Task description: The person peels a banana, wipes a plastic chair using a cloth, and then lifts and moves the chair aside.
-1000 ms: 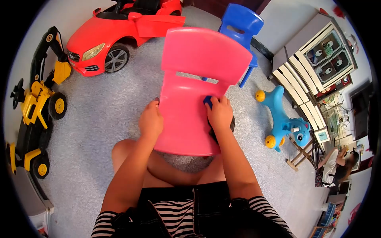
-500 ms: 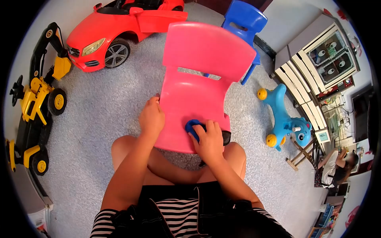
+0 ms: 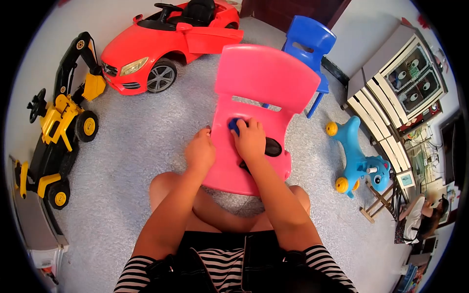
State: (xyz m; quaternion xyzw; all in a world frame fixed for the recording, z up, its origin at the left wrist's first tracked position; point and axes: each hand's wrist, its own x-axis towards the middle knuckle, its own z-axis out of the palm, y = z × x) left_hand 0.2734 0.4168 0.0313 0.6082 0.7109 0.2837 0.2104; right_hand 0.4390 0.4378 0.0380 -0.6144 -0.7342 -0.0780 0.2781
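Note:
A pink plastic chair (image 3: pixel 268 73) stands in front of me, between my knees. My left hand (image 3: pixel 200 151) is closed on the left edge of its seat, with the fingertips at the rim. On the seat, my right hand (image 3: pixel 250 139) has its fingers curled over a small blue object (image 3: pixel 235 126), mostly covered by the hand, so its kind is unclear. A dark, shiny oval piece (image 3: pixel 273 147) sticks out to the right of this hand. Another black bit (image 3: pixel 244 167) shows below it; whether these pieces join is hidden.
A red ride-on car (image 3: pixel 166 44) with its door open and a yellow-black toy digger (image 3: pixel 61 117) stand on the left. Behind the chair is a blue chair (image 3: pixel 312 36). A blue animal ride-on (image 3: pixel 352 151) and a cabinet (image 3: pixel 378 95) are at right, where a person (image 3: pixel 422 217) sits.
My right hand has slid up the seat, away from me, with the blue object and the dark oval piece. My left hand stays at the seat edge. The whole view has shifted slightly.

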